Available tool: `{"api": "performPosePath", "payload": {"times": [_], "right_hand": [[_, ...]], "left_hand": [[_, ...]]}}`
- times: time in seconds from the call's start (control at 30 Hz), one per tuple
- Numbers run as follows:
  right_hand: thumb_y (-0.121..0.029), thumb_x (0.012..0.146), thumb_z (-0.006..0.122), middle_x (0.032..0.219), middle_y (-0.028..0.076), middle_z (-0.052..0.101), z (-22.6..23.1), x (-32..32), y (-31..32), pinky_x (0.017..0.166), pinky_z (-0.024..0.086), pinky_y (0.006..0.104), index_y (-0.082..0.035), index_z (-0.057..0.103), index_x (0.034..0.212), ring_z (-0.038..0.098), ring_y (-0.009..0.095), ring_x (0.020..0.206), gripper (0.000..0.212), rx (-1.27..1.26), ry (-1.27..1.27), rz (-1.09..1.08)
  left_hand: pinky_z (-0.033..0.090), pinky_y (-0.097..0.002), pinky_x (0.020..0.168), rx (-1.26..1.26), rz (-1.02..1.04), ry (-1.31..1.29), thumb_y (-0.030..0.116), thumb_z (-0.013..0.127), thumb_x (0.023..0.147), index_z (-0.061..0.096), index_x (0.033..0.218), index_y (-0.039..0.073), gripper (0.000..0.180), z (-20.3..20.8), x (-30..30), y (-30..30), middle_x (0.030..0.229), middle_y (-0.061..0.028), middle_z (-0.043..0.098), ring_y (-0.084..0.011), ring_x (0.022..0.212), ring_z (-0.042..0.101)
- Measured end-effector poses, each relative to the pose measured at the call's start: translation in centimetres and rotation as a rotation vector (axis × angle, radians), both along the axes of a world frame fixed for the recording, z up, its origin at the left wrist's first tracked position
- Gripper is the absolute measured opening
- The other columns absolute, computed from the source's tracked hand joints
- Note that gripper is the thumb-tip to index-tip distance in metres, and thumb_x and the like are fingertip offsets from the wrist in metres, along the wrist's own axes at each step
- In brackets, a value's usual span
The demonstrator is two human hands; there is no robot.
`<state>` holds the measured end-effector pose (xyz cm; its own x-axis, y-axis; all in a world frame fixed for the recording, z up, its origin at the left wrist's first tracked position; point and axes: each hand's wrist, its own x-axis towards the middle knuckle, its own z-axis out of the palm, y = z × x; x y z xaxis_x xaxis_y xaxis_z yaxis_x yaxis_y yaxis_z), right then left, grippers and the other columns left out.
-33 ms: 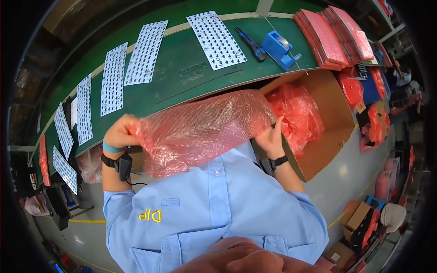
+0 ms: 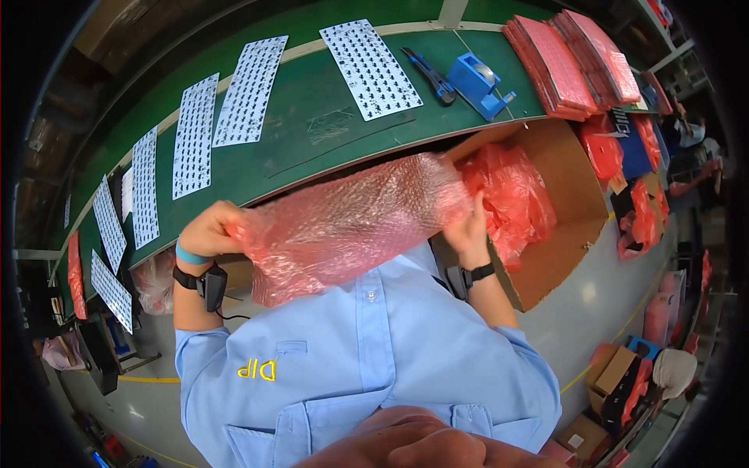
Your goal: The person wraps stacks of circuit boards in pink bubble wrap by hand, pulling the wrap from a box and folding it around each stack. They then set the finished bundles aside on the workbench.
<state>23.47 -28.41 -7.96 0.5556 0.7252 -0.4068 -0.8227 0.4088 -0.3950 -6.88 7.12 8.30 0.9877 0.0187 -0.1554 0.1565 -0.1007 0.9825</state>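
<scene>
A pink, translucent bubble wrap bag [image 2: 351, 222] is stretched between my two hands, just in front of my chest and below the bench edge. My left hand [image 2: 212, 228] pinches its left end, the fingers closed on the gathered corner. At the other end, my right hand [image 2: 468, 230] grips the bag's right edge, with the thumb side up and some fingers hidden behind the plastic. A greyish patch shows through towards the right end; whether anything lies inside I cannot tell.
White boards with black parts, such as this one [image 2: 370, 69], lie along the green bench [image 2: 312, 129]. A blue utility knife [image 2: 431, 76], a blue tape dispenser [image 2: 477, 84] and stacked pink packages [image 2: 554, 66] are further right. Beside my right hand stands an open cardboard box [image 2: 558, 265] holding red plastic bags [image 2: 511, 199].
My right hand has shifted slightly up and its fingers have closed more around the bag's right edge. The bag's surface has creased differently; my left hand has barely moved.
</scene>
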Motion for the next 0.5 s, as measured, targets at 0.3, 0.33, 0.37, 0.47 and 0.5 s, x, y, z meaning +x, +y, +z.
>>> {"api": "performPosePath", "payload": {"times": [0.3,0.33,0.37,0.47,0.5], "right_hand": [[-0.025,0.098,0.053,0.128,0.02,0.057,17.0,0.6,7.9,0.104,0.044,0.0474,0.0,0.048,0.135,0.054,0.034,0.119,0.044,0.596,-0.445,0.186],[-0.023,0.098,0.053,0.127,0.02,0.058,17.3,0.0,9.5,0.103,0.045,0.0468,0.0,0.048,0.134,0.055,0.034,0.118,0.044,0.657,-0.339,0.295],[-0.021,0.097,0.053,0.127,0.02,0.058,17.5,-0.6,11.1,0.102,0.045,0.0463,0.0,0.048,0.134,0.055,0.034,0.117,0.043,0.701,-0.23,0.403],[-0.016,0.094,0.059,0.12,0.014,0.062,18.6,-3.6,16.1,0.093,0.049,0.0395,-0.001,0.054,0.128,0.059,0.028,0.11,0.038,0.664,-1.094,0.647],[-0.015,0.092,0.062,0.118,0.012,0.063,19.1,-4.7,17.7,0.09,0.05,0.0366,-0.001,0.057,0.125,0.06,0.024,0.107,0.037,0.676,-1.327,0.75]], "left_hand": [[0.051,-0.0379,0.088,0.967,0.012,0.113,0.01,0.069,0.074,0.061,0.12,0.001,0.048,-4.8,3.9,-6.5,0.117,-0.0196,0.064,-0.0295,0.104,0.064],[0.047,-0.0369,0.095,0.813,-0.039,-0.053,0.019,0.07,0.075,0.056,0.126,-0.001,0.056,-2.7,4.2,-6.0,0.125,-0.0204,0.059,-0.0299,0.113,0.06],[0.044,-0.0359,0.101,0.656,-0.089,-0.223,0.027,0.071,0.077,0.051,0.133,-0.003,0.066,-0.9,4.3,-5.2,0.134,-0.0212,0.054,-0.0304,0.122,0.055],[0.033,-0.0385,0.112,0.231,-0.082,-0.372,0.055,0.073,0.076,0.043,0.14,-0.004,0.092,3.7,4.2,-0.8,0.143,-0.0199,0.046,-0.0302,0.135,0.043],[0.033,-0.0385,0.112,0.249,-0.049,-0.385,0.055,0.073,0.076,0.043,0.14,-0.004,0.092,3.6,3.9,-0.2,0.143,-0.0199,0.046,-0.0302,0.135,0.043]]}}
